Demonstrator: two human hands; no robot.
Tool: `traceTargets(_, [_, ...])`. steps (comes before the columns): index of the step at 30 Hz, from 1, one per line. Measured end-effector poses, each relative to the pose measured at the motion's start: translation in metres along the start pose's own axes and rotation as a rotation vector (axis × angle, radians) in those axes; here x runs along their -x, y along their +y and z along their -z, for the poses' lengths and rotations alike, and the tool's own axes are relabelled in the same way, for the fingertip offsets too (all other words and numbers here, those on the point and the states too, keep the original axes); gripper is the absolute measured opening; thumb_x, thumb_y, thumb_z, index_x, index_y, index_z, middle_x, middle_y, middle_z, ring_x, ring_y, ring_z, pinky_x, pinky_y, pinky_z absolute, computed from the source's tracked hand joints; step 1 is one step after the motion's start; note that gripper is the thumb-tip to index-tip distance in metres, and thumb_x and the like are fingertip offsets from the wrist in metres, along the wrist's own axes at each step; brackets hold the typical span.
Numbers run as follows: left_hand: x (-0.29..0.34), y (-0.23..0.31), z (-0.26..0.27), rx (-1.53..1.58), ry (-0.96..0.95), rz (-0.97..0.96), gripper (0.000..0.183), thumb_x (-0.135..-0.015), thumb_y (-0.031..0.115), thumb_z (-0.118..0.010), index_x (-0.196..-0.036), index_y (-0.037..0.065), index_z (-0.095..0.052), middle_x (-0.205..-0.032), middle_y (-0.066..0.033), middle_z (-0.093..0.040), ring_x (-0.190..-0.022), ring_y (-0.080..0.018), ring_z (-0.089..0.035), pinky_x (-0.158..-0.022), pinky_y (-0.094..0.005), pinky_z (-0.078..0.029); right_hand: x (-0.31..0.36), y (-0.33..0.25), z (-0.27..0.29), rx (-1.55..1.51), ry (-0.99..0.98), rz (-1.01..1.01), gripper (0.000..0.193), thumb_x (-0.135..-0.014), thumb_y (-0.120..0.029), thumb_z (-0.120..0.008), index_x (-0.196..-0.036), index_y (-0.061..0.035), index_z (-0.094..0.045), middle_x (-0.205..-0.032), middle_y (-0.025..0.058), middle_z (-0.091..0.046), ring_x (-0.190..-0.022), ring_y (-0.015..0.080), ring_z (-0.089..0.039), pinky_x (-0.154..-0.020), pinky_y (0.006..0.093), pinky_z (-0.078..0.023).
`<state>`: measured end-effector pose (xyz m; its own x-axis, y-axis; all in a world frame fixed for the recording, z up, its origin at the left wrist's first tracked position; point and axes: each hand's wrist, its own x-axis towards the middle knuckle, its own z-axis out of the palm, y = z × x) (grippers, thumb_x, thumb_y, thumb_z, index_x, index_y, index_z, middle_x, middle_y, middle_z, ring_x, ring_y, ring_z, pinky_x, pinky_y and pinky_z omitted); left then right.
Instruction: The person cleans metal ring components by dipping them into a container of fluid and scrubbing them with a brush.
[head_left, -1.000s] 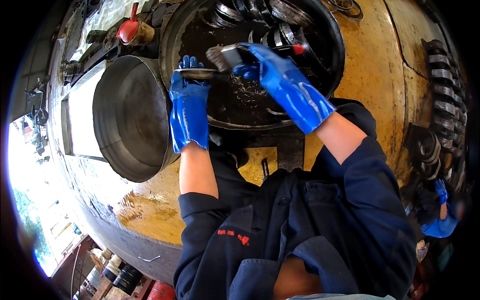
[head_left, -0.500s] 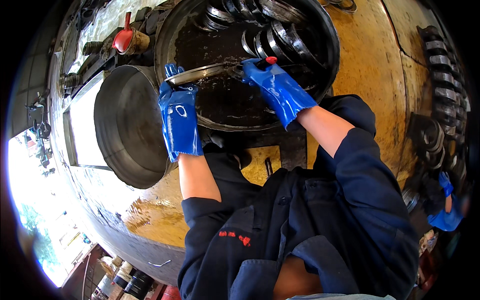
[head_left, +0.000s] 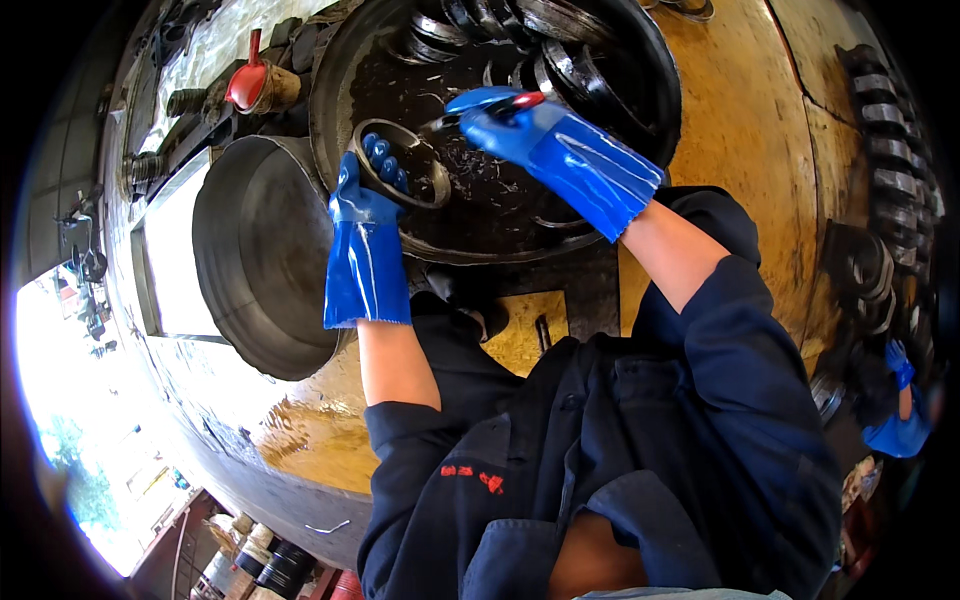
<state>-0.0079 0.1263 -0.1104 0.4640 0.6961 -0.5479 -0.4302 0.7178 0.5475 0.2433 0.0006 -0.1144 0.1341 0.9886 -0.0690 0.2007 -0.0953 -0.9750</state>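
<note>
My left hand point(head_left: 366, 205), in a blue rubber glove, grips a curved metal ring point(head_left: 441, 186) over the near left part of a wide round tub point(head_left: 672, 100). Its fingers pass through the ring's opening. My right hand point(head_left: 515, 130), gloved alike, is closed round a slim tool with a red end point(head_left: 528, 100). The tool's dark tip points left, close to the ring's upper right side; whether they touch I cannot tell. Dark wet residue coats the tub's bottom. Several shiny curved metal pieces point(head_left: 575, 75) stand and lie along its far and right sides.
An empty-looking metal drum point(head_left: 265, 255) lies left of the tub. Beyond it stands a small pail point(head_left: 280, 88) with a red scoop point(head_left: 245, 82). Dark curved metal parts point(head_left: 890, 180) line the far right. At the right edge is another person's blue-gloved hand point(head_left: 899, 362).
My left hand has turned the ring from edge-on to showing its open face. My right hand has moved left and slightly up with the tool.
</note>
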Motion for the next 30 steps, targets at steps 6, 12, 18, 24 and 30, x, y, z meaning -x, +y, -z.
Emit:
traceTargets(6, [0.017, -0.01, -0.016, -0.215, -0.083, 0.105, 0.047, -0.103, 0.043, -0.058, -0.131, 0.007, -0.062, -0.094, -0.0018, -0.068, -0.069, -0.0156, -0.058, -0.062, -0.0302, -0.048, 0.002, -0.004, -0.025, 0.142, 0.313, 0.575, 0.031, -0.091, -0.009, -0.073, -0.121, -0.0126, -0.07, -0.119, 0.01, -0.072, -0.109, 0.0241, -0.071, -0.095, 0.0329, -0.058])
traceTargets(12, [0.036, -0.023, -0.047, -0.435, -0.09, -0.02, 0.039, -0.103, 0.043, -0.059, -0.113, 0.006, -0.066, -0.086, -0.005, -0.068, -0.065, -0.0134, -0.059, -0.052, -0.0266, -0.044, 0.002, 0.005, -0.012, 0.205, 0.036, -0.255, 0.029, -0.099, -0.028, -0.064, -0.12, -0.01, -0.072, -0.095, 0.0067, -0.075, -0.086, 0.0205, -0.071, -0.077, 0.0304, -0.056])
traceTargets(18, [0.044, -0.022, -0.051, -0.521, 0.007, -0.198, 0.037, -0.104, 0.041, -0.057, -0.105, 0.006, -0.067, -0.086, -0.0058, -0.069, -0.06, -0.0137, -0.059, -0.047, -0.0279, -0.042, 0.041, -0.015, -0.016, 0.339, -0.21, 0.059, 0.032, -0.099, -0.01, -0.062, -0.13, -0.004, -0.067, -0.112, 0.0072, -0.076, -0.095, 0.0174, -0.072, -0.085, 0.0289, -0.058])
traceTargets(24, [0.04, -0.023, -0.053, -0.458, -0.008, -0.227, 0.026, -0.101, 0.031, -0.064, -0.104, 0.005, -0.067, -0.087, -0.0066, -0.07, -0.06, -0.0143, -0.061, -0.048, -0.0281, -0.044, 0.025, -0.052, 0.005, -0.258, -0.062, -0.504, 0.028, -0.098, -0.016, -0.06, -0.123, -0.0075, -0.069, -0.096, 0.0078, -0.073, -0.085, 0.0171, -0.069, -0.077, 0.0279, -0.054])
traceTargets(30, [0.043, -0.041, -0.069, -0.939, -0.083, -0.194, 0.03, -0.088, 0.019, -0.081, -0.108, 0.0, -0.069, -0.084, -0.004, -0.068, -0.067, -0.0111, -0.062, -0.061, -0.0268, -0.048, -0.031, 0.027, 0.011, -0.753, 0.304, -0.342, 0.023, -0.099, -0.006, -0.045, -0.081, -0.0118, -0.058, -0.066, 0.0005, -0.049, -0.063, 0.0135, -0.054, -0.064, 0.0248, -0.048])
